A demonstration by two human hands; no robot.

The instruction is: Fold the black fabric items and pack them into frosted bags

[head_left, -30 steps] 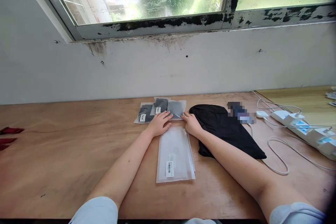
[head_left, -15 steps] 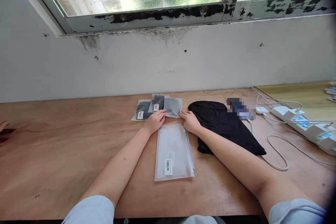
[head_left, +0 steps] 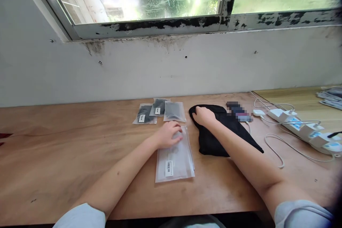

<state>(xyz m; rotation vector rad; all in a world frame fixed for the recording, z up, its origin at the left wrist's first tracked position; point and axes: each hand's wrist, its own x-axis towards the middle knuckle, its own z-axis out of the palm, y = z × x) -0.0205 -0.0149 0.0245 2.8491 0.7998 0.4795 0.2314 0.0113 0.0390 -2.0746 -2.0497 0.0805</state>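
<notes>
My left hand [head_left: 169, 136] hovers over or rests on the upper part of the frosted plastic bags [head_left: 177, 165]; its fingers are loosely apart and nothing is in them. The topmost bag bears a barcode label near its lower edge. To the right, my right hand [head_left: 203, 116] has its fingers curled on the upper left part of a folded black cloth [head_left: 213, 146]. Beyond the left hand lie several small frosted packets with dark contents: a plain packet [head_left: 174, 111], a labelled packet [head_left: 158, 105] and another labelled packet [head_left: 145, 112].
A blurred-out device [head_left: 239, 111] with a white cable lies behind the black cloth. A white power strip [head_left: 299, 128] with plugged-in chargers and loose cables takes up the right side. The wall [head_left: 133, 74] bounds the wooden table [head_left: 80, 164] at the back.
Both hands have let go of the plain packet. My left hand has drawn back over the frosted bags; my right hand has moved right onto the black cloth.
</notes>
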